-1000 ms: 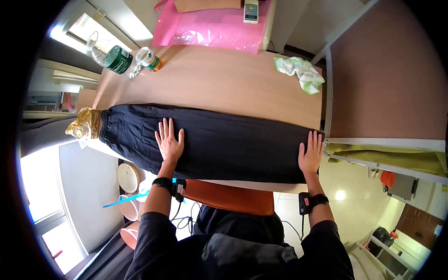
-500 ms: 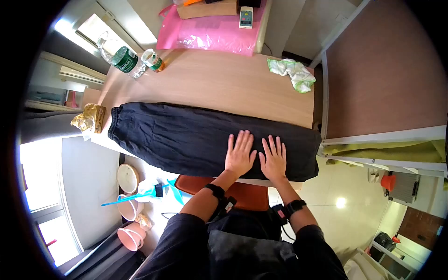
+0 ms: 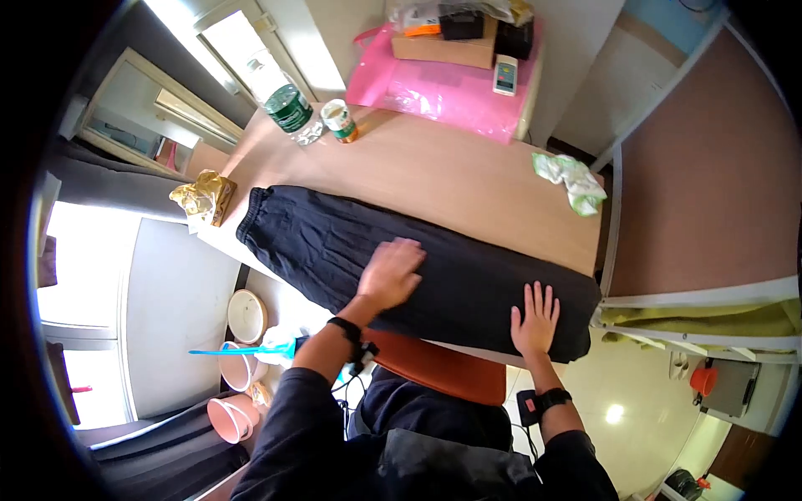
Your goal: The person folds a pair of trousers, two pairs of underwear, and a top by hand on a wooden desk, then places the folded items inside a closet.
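Observation:
A pair of black trousers (image 3: 468,259) lies flat and folded lengthwise across the table, its gathered elastic waistband (image 3: 253,213) at the left end. Over the middle of the fabric is my left hand (image 3: 391,274), slightly blurred, with its fingers pointing up and to the right. My right hand (image 3: 535,321) rests palm down near the trousers' right end, fingers stretched out. Neither hand holds anything. Some creases show in the cloth left of my left hand, while the part between the hands looks smoother.
On the wooden table (image 3: 493,213) stand a plastic bottle (image 3: 289,108) and a small tub (image 3: 339,122). A gold tissue pack (image 3: 205,199) sits at the left edge, a white-green cloth (image 3: 571,182) at the right. Pink wrap (image 3: 426,93) lies behind; an orange-brown chair (image 3: 443,371) stands in front.
My hands have moved apart: the left one leftward along the trousers, the right one towards their right end. The camera view has turned and shifted a little.

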Demonstrator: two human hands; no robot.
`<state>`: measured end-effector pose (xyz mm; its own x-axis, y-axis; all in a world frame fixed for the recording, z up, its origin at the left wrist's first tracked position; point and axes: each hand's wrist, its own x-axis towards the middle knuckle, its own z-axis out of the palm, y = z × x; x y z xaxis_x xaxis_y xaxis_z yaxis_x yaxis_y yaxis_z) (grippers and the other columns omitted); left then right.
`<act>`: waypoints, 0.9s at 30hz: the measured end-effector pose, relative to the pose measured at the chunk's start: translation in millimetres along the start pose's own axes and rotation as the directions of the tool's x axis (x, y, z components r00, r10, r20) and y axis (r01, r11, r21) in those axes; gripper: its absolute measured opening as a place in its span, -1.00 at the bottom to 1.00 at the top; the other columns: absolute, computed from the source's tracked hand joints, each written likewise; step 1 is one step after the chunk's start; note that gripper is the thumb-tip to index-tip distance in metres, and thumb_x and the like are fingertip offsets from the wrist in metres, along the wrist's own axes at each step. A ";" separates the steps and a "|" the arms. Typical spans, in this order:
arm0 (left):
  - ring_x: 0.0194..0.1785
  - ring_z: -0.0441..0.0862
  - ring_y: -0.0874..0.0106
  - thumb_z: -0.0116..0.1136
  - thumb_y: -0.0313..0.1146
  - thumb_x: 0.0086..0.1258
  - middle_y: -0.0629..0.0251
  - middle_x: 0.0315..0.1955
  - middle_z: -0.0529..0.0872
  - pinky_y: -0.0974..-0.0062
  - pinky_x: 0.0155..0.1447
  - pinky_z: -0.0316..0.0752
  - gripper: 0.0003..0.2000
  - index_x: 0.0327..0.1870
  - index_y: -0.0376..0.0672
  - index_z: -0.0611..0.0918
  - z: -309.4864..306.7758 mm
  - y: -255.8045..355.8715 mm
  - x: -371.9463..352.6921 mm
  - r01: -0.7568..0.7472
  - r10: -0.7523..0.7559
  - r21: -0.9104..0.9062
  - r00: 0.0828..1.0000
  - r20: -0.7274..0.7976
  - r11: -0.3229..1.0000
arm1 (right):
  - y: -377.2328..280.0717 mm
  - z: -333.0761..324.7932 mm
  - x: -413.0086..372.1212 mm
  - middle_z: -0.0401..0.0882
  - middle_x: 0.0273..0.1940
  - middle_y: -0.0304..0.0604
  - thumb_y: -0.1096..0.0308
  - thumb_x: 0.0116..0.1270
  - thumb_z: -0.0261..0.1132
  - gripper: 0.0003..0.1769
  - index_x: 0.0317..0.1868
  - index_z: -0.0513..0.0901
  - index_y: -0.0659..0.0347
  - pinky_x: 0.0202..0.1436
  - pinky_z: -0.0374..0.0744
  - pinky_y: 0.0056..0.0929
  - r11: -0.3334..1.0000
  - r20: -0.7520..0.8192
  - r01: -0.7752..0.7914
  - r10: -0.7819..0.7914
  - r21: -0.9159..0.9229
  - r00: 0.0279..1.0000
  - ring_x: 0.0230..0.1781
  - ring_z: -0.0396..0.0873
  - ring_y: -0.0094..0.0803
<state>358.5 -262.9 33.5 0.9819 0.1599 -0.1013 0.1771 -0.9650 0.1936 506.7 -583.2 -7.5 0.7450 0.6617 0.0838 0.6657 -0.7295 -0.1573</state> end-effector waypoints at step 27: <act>0.51 0.16 0.27 -0.04 0.12 0.38 0.22 0.42 0.30 0.21 0.54 0.01 -0.37 0.40 -0.02 0.35 -39.9 -350.7 -84.6 0.068 -0.068 -0.012 0.964 -0.258 0.998 | -267.8 55.0 41.1 -0.10 0.54 0.06 -0.10 0.46 -0.03 -0.24 0.51 0.08 0.14 0.50 -0.20 0.20 0.993 0.242 -0.074 0.094 -0.091 0.966 0.55 -0.21 0.13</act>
<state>216.0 70.3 13.1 0.9513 0.2739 0.1413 0.2440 -0.9494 0.1977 356.7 -351.1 -16.1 0.7719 0.6121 -0.1716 0.6097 -0.7893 -0.0731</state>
